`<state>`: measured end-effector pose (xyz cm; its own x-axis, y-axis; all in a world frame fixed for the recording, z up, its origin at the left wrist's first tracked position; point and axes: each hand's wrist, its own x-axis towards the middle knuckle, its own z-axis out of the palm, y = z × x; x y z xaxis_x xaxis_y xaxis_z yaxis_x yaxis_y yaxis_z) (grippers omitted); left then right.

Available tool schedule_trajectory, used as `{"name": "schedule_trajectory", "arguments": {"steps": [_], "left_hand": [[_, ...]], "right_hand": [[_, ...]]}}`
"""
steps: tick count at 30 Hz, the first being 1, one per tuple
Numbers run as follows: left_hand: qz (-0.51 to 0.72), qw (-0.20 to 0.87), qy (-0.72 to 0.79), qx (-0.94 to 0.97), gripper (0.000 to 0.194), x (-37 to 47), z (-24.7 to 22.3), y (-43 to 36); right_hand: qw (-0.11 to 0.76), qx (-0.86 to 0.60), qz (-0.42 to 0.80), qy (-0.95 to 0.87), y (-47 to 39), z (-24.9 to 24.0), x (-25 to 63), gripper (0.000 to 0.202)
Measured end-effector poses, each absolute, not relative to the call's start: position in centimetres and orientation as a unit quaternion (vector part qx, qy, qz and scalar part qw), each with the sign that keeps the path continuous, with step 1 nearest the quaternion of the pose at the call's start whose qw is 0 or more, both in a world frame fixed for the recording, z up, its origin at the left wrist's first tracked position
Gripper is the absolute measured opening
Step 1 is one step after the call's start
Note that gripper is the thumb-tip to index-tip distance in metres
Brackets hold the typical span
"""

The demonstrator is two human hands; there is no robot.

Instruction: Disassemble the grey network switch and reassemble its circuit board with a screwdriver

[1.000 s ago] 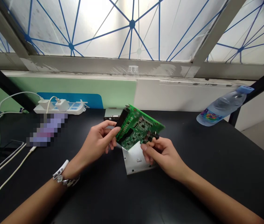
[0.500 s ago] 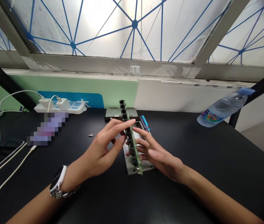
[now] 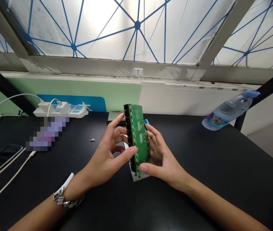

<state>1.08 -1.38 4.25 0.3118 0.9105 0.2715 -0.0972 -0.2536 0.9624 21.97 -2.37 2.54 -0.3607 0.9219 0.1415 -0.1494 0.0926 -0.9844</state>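
Note:
A green circuit board (image 3: 140, 133) with a row of black ports along its left edge is held up, tilted, in the middle. My left hand (image 3: 113, 150) grips it from the left, thumb on the board's face and fingers at the port side. On the right, my right hand (image 3: 164, 157) holds its lower right edge, thumb near the bottom corner. Beneath the board lies a metal plate (image 3: 138, 178), mostly covered. Behind, a grey metal case part (image 3: 114, 116) and the blue end of a tool (image 3: 147, 121) show in part.
Small screws (image 3: 92, 140) lie left of my hands on the black table (image 3: 211, 179). At the left are a white power strip (image 3: 76, 110), cables and a blurred-out object (image 3: 48, 134). A water bottle (image 3: 230, 110) leans at the right.
The board has turned from nearly edge-on, so its green face now shows. My right thumb has come down onto its lower part, and my left hand has shifted its hold.

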Motion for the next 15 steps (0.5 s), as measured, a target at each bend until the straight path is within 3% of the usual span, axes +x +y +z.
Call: {"name": "schedule_trajectory", "arguments": {"steps": [4, 7, 15], "left_hand": [[0.483, 0.517, 0.351, 0.613, 0.054, 0.4, 4.1, 0.0], [0.452, 0.545, 0.364, 0.604, 0.054, -0.4, 3.9, 1.0], [0.413, 0.621, 0.399, 0.533, 0.059, 0.2, 2.9, 1.2]], "right_hand": [[0.484, -0.326, 0.57, -0.579, -2.1, 2.6, 22.7, 0.084], [0.493, -0.31, 0.546, -0.602, -1.9, 2.8, 23.4, 0.075], [0.376, -0.285, 0.42, -0.775, -4.3, 3.6, 22.6, 0.101]]}}
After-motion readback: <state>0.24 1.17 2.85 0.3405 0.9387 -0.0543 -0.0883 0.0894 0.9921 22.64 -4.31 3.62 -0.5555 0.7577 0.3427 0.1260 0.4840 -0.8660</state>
